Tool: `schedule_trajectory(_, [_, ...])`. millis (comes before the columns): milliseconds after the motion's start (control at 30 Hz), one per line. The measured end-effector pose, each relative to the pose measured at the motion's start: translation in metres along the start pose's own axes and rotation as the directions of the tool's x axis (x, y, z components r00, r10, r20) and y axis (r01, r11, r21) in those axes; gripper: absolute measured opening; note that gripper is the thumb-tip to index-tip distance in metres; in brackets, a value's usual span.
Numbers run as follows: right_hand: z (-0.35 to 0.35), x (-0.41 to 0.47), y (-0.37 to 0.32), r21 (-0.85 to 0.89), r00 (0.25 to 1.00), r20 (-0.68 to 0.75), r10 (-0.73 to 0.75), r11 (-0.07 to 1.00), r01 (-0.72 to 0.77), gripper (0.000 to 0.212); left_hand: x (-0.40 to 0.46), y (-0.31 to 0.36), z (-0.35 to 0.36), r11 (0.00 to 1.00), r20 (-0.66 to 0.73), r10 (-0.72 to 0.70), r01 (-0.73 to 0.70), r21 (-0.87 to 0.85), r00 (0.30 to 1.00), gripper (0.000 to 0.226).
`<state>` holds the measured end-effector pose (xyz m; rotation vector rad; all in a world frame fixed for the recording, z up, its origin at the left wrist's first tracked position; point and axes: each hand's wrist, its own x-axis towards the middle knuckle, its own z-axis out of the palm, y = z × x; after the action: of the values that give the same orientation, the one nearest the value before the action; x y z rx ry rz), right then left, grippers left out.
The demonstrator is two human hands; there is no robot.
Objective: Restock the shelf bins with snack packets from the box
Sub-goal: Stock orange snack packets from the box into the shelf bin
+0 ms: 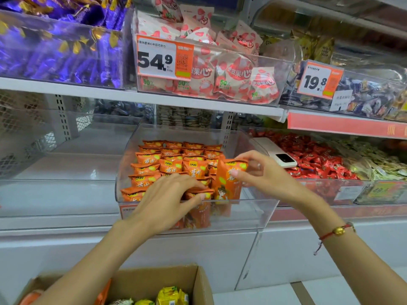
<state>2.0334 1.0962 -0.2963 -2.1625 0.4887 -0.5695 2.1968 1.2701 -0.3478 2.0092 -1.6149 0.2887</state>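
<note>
Above the open brown cardboard box (158, 282), the left hand (167, 201) presses flat on rowed orange snack packets (169, 166) in the clear plastic bin (253, 216), while the right hand (262, 170) pinches one upright orange packet (229, 181), best slotted snugly beside them.

1. The box (154, 282) is cut off by the bottom edge.
2. The left hand (169, 199) hides the front packets (171, 166).
3. Small tag (164, 57) print is unreadable.

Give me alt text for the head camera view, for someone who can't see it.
A right hand pinches an upright orange snack packet into a clear shelf bin of matching packets, which the left hand rests on. A cardboard box sits below.
</note>
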Motion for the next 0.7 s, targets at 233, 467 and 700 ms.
schedule_trajectory(233, [0.02,-0.001,0.018,-0.24,1.0,0.0,-0.027,0.97,0.026,0.022,0.0,-0.005,0.003,1.0,0.012,0.004,-0.003,-0.023,1.0,0.028])
schedule_trajectory(467, [0.022,-0.003,0.02,-0.492,0.995,0.089,0.035,0.871,0.013,0.009,-0.001,-0.006,0.005,1.0,0.026,-0.013,0.014,-0.02,1.0,0.026])
schedule_trajectory(700, [0.013,0.012,0.011,-0.492,0.998,0.063,-0.019,0.869,0.047,0.033,-0.004,-0.01,0.002,0.984,0.022,0.066,-0.069,0.162,0.998,0.051])
